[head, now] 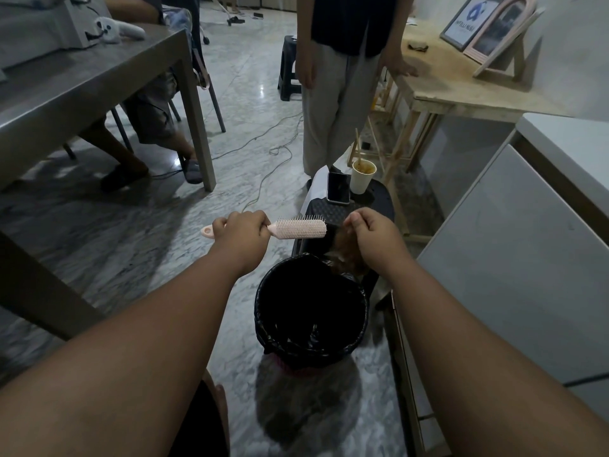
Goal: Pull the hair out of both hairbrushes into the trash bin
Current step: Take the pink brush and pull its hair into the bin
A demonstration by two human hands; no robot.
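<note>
The pink hairbrush (290,229) lies flat in the air, its handle pointing to 9 o'clock and its white bristles sticking up. Its bristles look clean. A clump of brown hair (342,252) hangs just past the brush tip, at 3 o'clock from it. The hair dangles over the far rim of the trash bin (263,311). The bin is round, with a black bag inside, and stands on the floor at 6 o'clock from the brush.

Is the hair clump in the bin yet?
Not yet. The hair clump hangs pinched in the right hand, above the trash bin rim.
</note>
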